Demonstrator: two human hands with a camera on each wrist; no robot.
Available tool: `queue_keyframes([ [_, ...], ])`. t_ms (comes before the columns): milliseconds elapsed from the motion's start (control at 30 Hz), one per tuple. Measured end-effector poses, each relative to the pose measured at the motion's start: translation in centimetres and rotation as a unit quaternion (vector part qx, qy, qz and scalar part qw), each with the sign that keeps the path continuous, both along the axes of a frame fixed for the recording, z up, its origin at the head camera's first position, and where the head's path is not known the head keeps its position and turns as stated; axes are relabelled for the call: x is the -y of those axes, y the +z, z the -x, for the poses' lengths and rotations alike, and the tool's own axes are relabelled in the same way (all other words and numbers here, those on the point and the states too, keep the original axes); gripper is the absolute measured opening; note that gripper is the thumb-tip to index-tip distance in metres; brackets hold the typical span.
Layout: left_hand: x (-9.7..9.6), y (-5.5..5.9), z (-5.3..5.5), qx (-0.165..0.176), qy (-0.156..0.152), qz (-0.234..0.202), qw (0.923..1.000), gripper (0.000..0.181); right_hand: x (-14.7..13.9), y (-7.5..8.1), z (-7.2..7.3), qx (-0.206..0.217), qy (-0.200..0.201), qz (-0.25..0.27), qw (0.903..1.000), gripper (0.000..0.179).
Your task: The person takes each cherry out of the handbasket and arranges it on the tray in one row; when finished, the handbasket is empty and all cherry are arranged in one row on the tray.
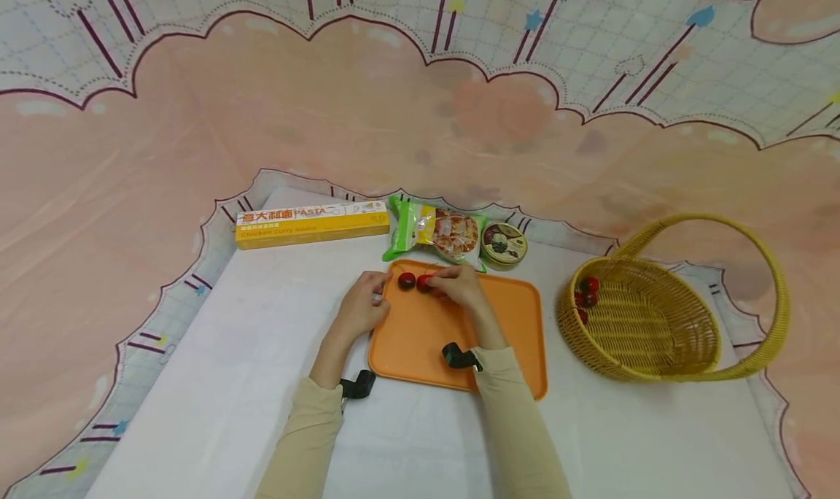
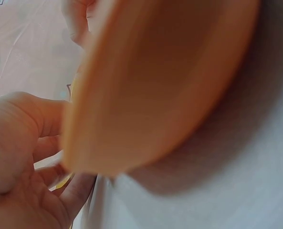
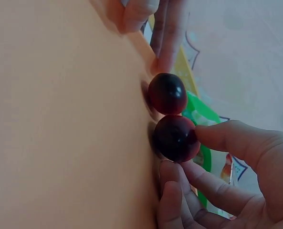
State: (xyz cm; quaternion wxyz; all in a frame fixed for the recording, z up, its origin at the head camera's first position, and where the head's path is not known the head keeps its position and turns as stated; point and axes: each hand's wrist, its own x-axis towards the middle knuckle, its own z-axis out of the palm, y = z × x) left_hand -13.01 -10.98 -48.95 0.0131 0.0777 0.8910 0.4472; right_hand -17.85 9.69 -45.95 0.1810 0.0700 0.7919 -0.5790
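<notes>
On the white table lies an orange tray (image 1: 420,338). My right hand (image 1: 462,289) pinches a dark red cherry (image 3: 177,138) between thumb and fingers near the tray's far left corner. Right beside it sits a second dark red cherry (image 3: 167,94), the two almost side by side on the tray. My left hand (image 1: 359,306) grips the tray's left edge by that corner; in the left wrist view its fingers (image 2: 50,117) meet the blurred rim.
A yellow basket (image 1: 593,353) with a tall handle stands to the right, several cherries (image 1: 590,298) at its left inner side. Behind the tray are a pasta box (image 1: 311,229), a green-edged food packet (image 1: 453,233) and a round tin (image 1: 504,244).
</notes>
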Motion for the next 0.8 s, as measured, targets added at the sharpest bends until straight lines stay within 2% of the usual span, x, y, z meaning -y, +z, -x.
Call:
queue_keyframes([
  [200,-0.1,0.1,-0.1,-0.007,0.003,-0.002,1.0000,0.052,0.0,0.2,0.0,-0.003,0.025,-0.019,0.9995,0.025],
  [500,-0.2,0.1,0.0,0.005,0.001,0.002,1.0000,0.052,-1.5,0.5,-0.3,-0.011,0.004,-0.010,0.9999,0.027],
  [667,-0.3,0.4,0.0,0.011,0.002,0.002,0.9999,0.052,-4.0,2.3,-0.5,-0.036,-0.018,-0.011,0.9991,0.033],
  [800,-0.2,0.3,-0.1,0.018,0.005,0.006,0.9998,0.052,-7.2,4.6,-0.7,-0.040,-0.029,-0.002,0.9988,0.041],
])
